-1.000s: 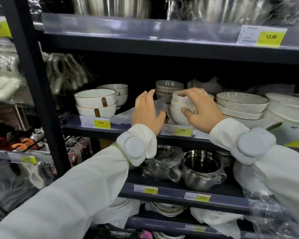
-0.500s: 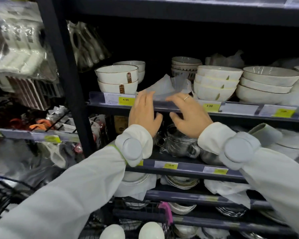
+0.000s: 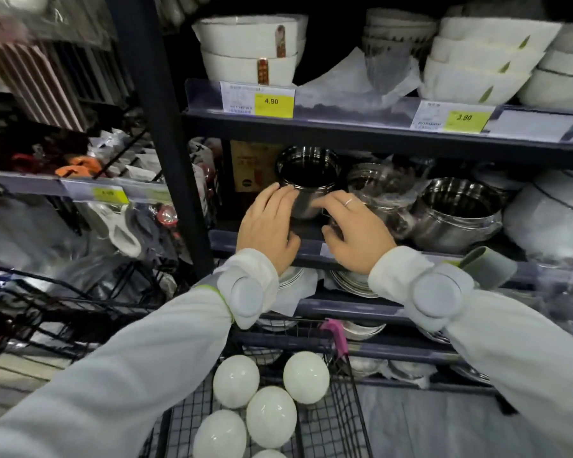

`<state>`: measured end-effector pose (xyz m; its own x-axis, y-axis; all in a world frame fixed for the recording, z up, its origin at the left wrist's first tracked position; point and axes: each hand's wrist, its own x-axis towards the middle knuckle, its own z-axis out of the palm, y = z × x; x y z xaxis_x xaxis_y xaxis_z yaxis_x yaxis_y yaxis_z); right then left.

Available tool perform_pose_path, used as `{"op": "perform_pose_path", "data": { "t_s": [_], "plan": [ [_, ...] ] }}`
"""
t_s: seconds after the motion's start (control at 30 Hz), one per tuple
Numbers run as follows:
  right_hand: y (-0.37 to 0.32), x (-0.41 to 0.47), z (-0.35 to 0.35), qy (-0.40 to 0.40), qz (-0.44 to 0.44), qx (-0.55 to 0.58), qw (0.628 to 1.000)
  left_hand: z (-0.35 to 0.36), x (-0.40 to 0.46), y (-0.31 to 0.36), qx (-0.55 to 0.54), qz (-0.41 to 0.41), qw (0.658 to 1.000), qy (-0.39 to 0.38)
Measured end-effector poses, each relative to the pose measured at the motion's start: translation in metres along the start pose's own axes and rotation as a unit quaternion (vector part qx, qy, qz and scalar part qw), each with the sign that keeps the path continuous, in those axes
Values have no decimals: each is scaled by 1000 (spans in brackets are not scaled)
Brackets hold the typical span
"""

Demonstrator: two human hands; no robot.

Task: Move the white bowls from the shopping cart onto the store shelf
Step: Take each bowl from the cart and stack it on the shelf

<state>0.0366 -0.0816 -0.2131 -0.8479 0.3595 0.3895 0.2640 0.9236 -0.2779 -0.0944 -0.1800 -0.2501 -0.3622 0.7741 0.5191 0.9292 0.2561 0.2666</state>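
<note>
Now both hands are empty and on their way down from the bowl shelf (image 3: 344, 122) toward the shopping cart (image 3: 351, 418). A second ago the right hand (image 3: 358, 234) was cupped on a stack of white bowls (image 3: 477, 66) up on that shelf, with the left hand (image 3: 267, 228) raised beside it; half a second ago both had dropped to the shelf's front edge. At present they hang lower, in front of the shelf of steel pots (image 3: 457, 209), fingers relaxed and slightly spread, holding nothing, the two hands close beside each other but not touching. The view has tilted downward as well, so the cart is now in sight.

That suggests one load has been set on the shelf and the next pick-up is beginning. The stack of white bowls sits at the right of the upper shelf, above the 3.90 price tag (image 3: 463, 118). In the cart, several more white bowls (image 3: 270, 416) lie upside down, clustered together below the hands, so a fair share of the task is probably left.
</note>
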Motion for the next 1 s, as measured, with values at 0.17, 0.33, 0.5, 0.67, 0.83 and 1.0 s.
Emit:
{"op": "perform_pose_path", "data": {
  "t_s": [0.17, 0.33, 0.5, 0.67, 0.83, 1.0],
  "plan": [
    [-6, -27, 52, -64, 16, 16, 998, 35, -47, -24, -6, -44, 996, -78],
    [-13, -56, 106, -121, 29, 36, 992, 68, -96, -43, 3, -79, 989, -122],
    [-15, -90, 152, -177, 25, 63, 982, 94, -144, -52, -7, -122, 980, -157],
    [-11, -129, 200, -245, 42, 103, 963, 116, -193, -54, -23, -172, 968, -182],
    [-10, -170, 247, -333, 54, 111, 935, 140, -243, -58, -42, -229, 922, -310],
    [-6, -205, 282, -394, 11, 98, 914, 159, -275, -62, -42, -252, 858, -446]
  ]
}}
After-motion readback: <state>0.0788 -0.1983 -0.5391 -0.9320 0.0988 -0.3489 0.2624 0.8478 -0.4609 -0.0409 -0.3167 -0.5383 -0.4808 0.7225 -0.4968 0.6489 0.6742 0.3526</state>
